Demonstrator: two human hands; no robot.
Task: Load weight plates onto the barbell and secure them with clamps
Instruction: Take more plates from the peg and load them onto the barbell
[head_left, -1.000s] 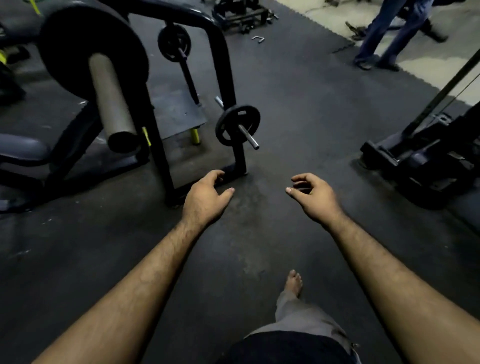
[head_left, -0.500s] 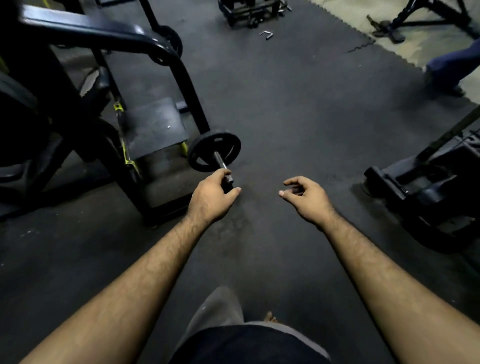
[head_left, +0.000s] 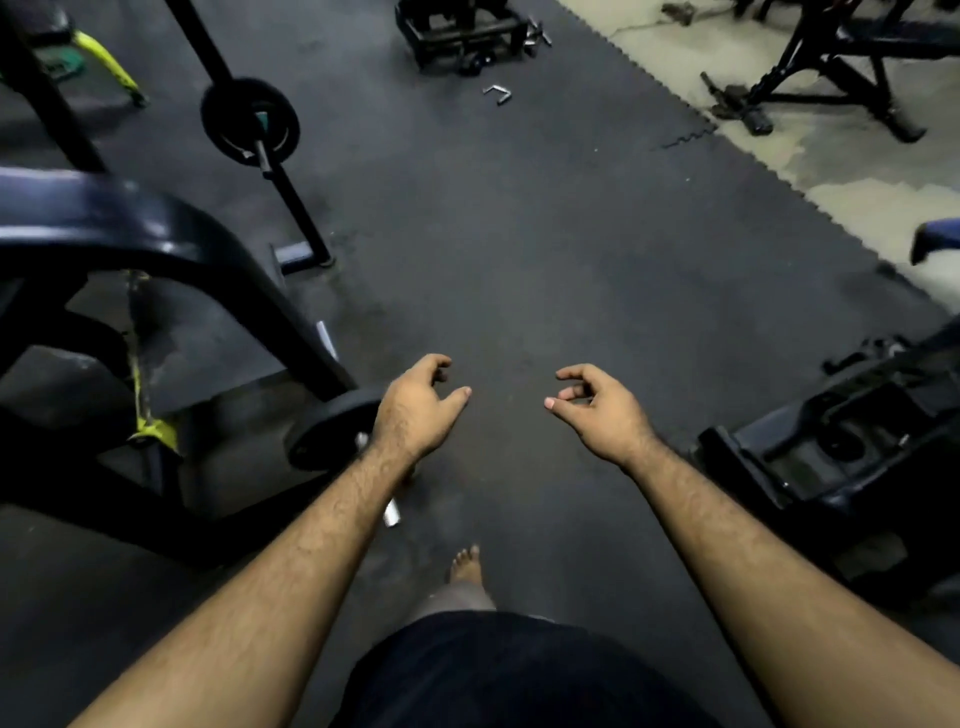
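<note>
Both hands are out in front of the person, empty and half-curled. His left hand (head_left: 418, 410) has its fingers bent and thumb stretched toward the middle; his right hand (head_left: 597, 410) mirrors it, with a loose hook of the fingers and nothing between them. A bare stretch of rubber floor mat (head_left: 519, 249) lies between the two.

What matters lies to the left. A small black weight plate (head_left: 324, 434) sits on a peg of the machine frame (head_left: 171, 249), just beside the left wrist and partly behind it. The steel end of that peg (head_left: 392, 514) pokes out under the left forearm. Its long axis runs from up-left to down-right, toward the person's bare foot (head_left: 466, 564). So the left hand is plainly the nearer one; the right hand stands well apart from the plate, closer to the dark machine (head_left: 831, 452) on the other side.

Farther off, up-left, a second plate (head_left: 249, 122) rides on a slanted bar (head_left: 288, 197). No clamp can be made out for certain, though small metal pieces (head_left: 497, 93) lie on the mat far ahead. My guess is that the near plate would have to slide off along the peg's axis, toward him.
</note>
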